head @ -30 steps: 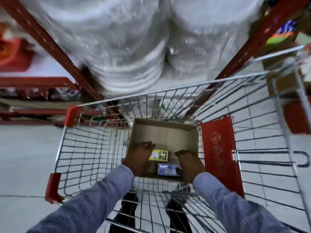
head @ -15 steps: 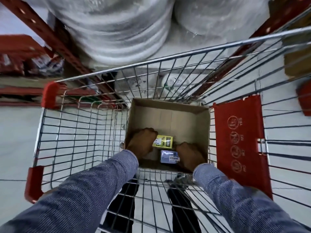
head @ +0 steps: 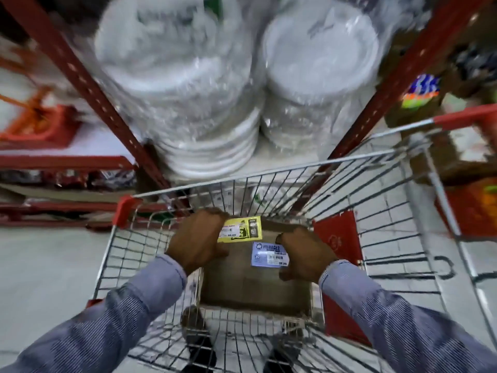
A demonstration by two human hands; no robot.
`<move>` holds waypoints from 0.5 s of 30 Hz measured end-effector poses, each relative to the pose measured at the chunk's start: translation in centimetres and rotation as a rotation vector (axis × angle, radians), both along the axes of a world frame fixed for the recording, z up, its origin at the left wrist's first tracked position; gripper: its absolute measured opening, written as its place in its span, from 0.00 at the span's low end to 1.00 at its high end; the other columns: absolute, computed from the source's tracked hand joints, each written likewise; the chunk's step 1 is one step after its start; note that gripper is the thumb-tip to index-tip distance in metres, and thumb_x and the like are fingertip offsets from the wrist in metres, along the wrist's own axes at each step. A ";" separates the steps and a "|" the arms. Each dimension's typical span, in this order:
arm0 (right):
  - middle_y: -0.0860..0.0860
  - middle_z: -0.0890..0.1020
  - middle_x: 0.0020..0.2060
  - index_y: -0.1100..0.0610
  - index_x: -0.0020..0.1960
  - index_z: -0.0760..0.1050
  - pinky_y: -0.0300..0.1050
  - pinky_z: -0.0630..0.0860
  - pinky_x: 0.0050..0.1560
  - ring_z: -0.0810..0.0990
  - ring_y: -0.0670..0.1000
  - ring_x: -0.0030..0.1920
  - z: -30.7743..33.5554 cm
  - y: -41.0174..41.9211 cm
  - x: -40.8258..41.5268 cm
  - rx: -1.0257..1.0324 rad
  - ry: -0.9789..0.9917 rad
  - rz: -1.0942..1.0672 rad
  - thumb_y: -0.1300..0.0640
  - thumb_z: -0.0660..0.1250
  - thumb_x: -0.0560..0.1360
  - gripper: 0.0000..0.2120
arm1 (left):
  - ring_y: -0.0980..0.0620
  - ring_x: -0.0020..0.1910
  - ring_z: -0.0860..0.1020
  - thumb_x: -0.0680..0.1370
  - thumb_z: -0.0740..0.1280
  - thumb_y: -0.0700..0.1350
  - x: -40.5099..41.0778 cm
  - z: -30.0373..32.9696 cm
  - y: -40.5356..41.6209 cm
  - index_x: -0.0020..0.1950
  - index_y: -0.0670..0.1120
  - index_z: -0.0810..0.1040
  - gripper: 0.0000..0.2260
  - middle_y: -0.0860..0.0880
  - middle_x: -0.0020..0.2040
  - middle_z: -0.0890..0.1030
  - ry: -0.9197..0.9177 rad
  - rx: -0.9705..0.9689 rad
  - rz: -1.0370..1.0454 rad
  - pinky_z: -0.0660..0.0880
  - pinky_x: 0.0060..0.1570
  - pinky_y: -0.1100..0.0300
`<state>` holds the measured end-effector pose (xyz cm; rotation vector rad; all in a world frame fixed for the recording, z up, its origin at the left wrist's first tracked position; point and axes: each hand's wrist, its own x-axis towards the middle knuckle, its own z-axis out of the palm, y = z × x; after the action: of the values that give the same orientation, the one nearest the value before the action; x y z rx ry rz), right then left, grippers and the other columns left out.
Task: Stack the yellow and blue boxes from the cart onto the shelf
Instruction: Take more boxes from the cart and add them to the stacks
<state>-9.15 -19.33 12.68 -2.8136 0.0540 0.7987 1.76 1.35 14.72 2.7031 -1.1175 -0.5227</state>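
My left hand (head: 197, 242) is closed around a small yellow box (head: 240, 229), held above the open cardboard carton (head: 255, 289) that sits in the wire cart (head: 115, 265). My right hand (head: 304, 254) is closed around a small blue box (head: 270, 254) with a white label. Both boxes are lifted clear of the carton, the yellow one higher and to the left of the blue one. Red shelf uprights (head: 80, 76) rise just beyond the cart's front.
Two tall stacks of wrapped white plates (head: 193, 98) fill the shelf straight ahead. A red flap (head: 338, 238) hangs on the cart's right side. Lower red shelves (head: 53, 162) run to the left, and boxed goods (head: 457, 146) stand at the right. Grey floor lies at the left.
Both hands have risen out of the carton with the yellow and blue boxes in them. The view has tilted up toward the shelf of plates.
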 end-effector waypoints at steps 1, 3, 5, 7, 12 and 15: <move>0.55 0.83 0.47 0.53 0.49 0.77 0.46 0.76 0.42 0.82 0.58 0.47 2.9 -0.2 0.3 -0.014 -0.066 0.005 0.43 0.80 0.59 0.25 | 0.46 0.48 0.81 0.66 0.74 0.56 0.1 3.2 0.5 0.55 0.53 0.78 0.20 0.50 0.51 0.82 -0.047 -0.024 0.015 0.78 0.43 0.54; 0.54 0.82 0.41 0.53 0.46 0.78 0.43 0.71 0.37 0.82 0.57 0.43 7.3 -0.2 0.9 -0.040 -0.155 0.021 0.43 0.79 0.57 0.23 | 0.47 0.46 0.82 0.64 0.75 0.58 0.2 8.1 1.5 0.53 0.52 0.78 0.20 0.51 0.48 0.82 -0.112 -0.058 0.042 0.78 0.42 0.53; 0.52 0.77 0.35 0.52 0.40 0.75 0.42 0.68 0.35 0.81 0.56 0.40 12.6 -0.1 1.3 -0.040 -0.247 0.027 0.42 0.78 0.57 0.21 | 0.46 0.43 0.82 0.62 0.77 0.57 0.2 13.6 2.6 0.53 0.52 0.79 0.22 0.51 0.46 0.83 -0.218 -0.110 0.062 0.79 0.39 0.53; 0.52 0.79 0.36 0.53 0.38 0.72 0.44 0.73 0.36 0.81 0.57 0.40 18.1 -0.1 1.9 -0.061 -0.348 0.059 0.40 0.77 0.59 0.21 | 0.45 0.41 0.83 0.60 0.79 0.56 0.4 19.7 3.5 0.53 0.51 0.81 0.24 0.50 0.46 0.84 -0.329 -0.174 0.103 0.80 0.37 0.52; 0.52 0.81 0.41 0.52 0.47 0.78 0.44 0.69 0.37 0.78 0.55 0.44 30.9 0.1 2.8 -0.139 -0.560 0.125 0.41 0.76 0.58 0.23 | 0.43 0.44 0.83 0.58 0.73 0.55 1.0 32.8 5.0 0.57 0.50 0.82 0.28 0.49 0.49 0.85 -0.564 -0.288 0.177 0.81 0.41 0.51; 0.50 0.78 0.38 0.52 0.46 0.77 0.43 0.66 0.36 0.76 0.54 0.42 37.1 0.2 3.0 -0.198 -0.681 0.141 0.41 0.75 0.59 0.22 | 0.45 0.43 0.83 0.57 0.73 0.55 1.0 38.3 5.3 0.57 0.51 0.82 0.28 0.50 0.48 0.85 -0.669 -0.337 0.207 0.81 0.41 0.52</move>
<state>-6.11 -19.15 49.82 -3.1393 -0.1846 -0.1856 2.75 6.68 53.02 2.6837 -0.9090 0.5935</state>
